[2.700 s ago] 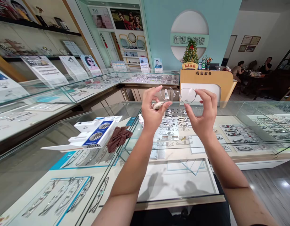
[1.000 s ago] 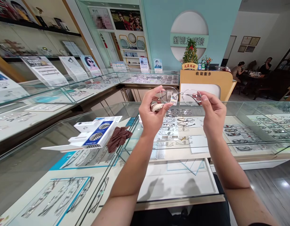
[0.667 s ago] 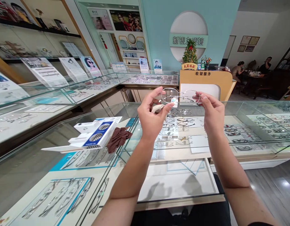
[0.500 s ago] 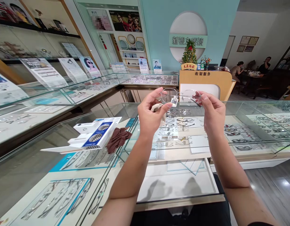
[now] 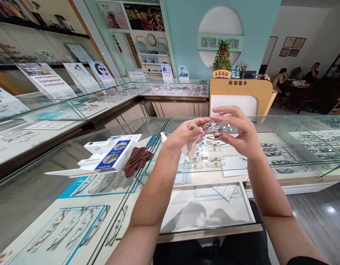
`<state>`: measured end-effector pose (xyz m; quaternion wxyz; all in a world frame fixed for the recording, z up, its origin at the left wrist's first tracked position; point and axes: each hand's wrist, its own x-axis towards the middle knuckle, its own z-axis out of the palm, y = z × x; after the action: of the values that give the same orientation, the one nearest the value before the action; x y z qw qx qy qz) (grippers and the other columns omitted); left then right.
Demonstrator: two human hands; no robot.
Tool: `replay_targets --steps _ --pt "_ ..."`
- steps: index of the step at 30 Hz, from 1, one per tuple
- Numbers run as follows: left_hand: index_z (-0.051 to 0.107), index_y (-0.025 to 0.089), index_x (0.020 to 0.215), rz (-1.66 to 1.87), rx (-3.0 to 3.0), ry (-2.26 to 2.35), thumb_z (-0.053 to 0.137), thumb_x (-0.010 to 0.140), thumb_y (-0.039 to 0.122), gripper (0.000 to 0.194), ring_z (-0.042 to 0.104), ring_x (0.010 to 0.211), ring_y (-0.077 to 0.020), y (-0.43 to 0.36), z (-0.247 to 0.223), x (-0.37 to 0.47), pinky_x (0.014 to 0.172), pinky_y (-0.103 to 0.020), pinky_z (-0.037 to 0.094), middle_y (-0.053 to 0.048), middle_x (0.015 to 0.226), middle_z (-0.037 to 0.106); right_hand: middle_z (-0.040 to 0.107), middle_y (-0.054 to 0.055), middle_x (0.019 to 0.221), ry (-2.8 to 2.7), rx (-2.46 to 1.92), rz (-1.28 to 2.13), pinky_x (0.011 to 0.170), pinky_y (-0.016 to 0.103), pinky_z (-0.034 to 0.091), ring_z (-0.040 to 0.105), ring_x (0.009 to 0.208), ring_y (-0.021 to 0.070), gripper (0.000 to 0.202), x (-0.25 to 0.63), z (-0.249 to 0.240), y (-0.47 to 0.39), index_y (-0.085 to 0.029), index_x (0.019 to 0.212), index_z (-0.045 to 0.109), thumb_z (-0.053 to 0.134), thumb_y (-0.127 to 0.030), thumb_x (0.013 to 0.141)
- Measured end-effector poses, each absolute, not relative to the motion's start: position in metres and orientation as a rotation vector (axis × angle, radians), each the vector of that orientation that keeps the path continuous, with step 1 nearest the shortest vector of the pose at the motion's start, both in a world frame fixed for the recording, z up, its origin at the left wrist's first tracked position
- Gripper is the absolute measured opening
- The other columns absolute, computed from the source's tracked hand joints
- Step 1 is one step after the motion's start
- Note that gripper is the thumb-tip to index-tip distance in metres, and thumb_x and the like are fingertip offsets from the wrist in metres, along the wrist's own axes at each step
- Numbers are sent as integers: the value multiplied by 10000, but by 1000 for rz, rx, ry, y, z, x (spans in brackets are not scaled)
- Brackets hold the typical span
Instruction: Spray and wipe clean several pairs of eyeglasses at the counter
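Note:
A pair of thin-framed glasses hangs between my two hands above the glass counter, its outline partly blurred. My left hand has its fingers closed round a beige cloth and touches the left end of the glasses. On the other side, my right hand pinches the glasses between thumb and fingers, with the index finger stretched over them. Below both hands lie rows of glasses inside the display case.
An open white drawer sits beneath my forearms. To the left, a blue and white box and a brown cloth rest on the glass top. Two people sit at a far table at the back right.
My hands have come closer together, and the glasses have turned from facing front to a narrower, tilted view. The beige cloth hangs more visibly from my left hand.

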<state>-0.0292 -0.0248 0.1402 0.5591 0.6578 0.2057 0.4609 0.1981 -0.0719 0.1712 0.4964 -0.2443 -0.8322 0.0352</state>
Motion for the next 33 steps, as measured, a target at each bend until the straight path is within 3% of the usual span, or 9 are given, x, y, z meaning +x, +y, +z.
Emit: replay_targets --steps 8,12,16,18,22,27,33 --pt "798 182 932 809 1286 407 1073 461 511 637 446 578 -71 -22 135 -20 478 -200 340 -27 763 650 734 47 1370 -2056 -555 106 1082 548 567 655 1264 282 323 198 168 -68 -401 1183 831 725 -611 962" --pt "762 178 959 720 1237 401 1077 432 551 719 442 568 -74 -14 124 -16 478 -205 356 -21 745 639 771 38 1287 -2011 -571 167 1049 543 572 684 1193 271 273 193 163 -60 -370 1029 845 756 -611 938" --pt "757 163 1052 757 1316 476 977 558 734 786 482 569 -75 4 109 -18 469 -201 376 -67 860 707 780 35 1206 -1940 -599 260 1044 515 561 702 1149 251 258 192 156 -47 -313 928 824 745 -556 964" --pt "761 152 1068 823 1336 577 950 603 750 781 498 576 -71 14 102 -26 465 -192 387 -65 883 707 780 32 1199 -1943 -648 282 1062 510 542 695 1159 248 221 197 153 -39 -292 891 804 751 -492 971" --pt "736 153 983 915 1212 653 998 538 715 763 440 530 -53 34 87 -55 419 -161 305 30 715 572 765 39 1261 -2021 -887 214 1128 548 470 645 1222 271 133 211 143 -11 -269 855 779 762 -360 950" --pt "603 188 799 971 1047 490 839 775 762 621 196 433 -37 53 57 -86 394 -164 136 103 561 323 735 103 1303 -2137 -1269 120 1135 588 422 579 1220 311 106 223 121 49 -224 882 804 735 -270 947" --pt "514 181 730 787 959 403 899 766 673 626 209 435 -34 66 24 -96 413 -149 159 105 554 311 697 155 1306 -2431 -1785 43 1096 505 394 515 1291 362 196 216 103 102 -202 1036 846 682 -296 983"
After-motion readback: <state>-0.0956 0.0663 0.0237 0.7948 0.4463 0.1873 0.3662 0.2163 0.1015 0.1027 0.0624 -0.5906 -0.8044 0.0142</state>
